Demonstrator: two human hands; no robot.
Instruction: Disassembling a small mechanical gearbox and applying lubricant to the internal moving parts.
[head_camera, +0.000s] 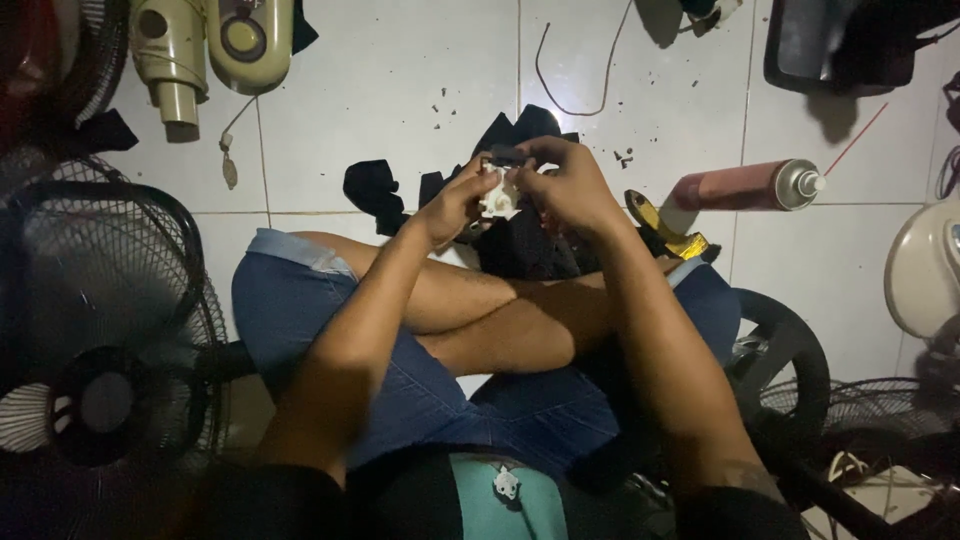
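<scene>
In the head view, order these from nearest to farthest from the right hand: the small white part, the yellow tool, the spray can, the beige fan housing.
From the right hand:
1. Small white part, held in both hands.
2. Yellow tool, on the floor just right.
3. Spray can, farther right.
4. Beige fan housing, far upper left.

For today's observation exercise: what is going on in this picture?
A person sits cross-legged on a white tiled floor, holding a small white part between the left hand and right hand above black cloth. A spray can lies to the right, a fan guard to the left.
</scene>
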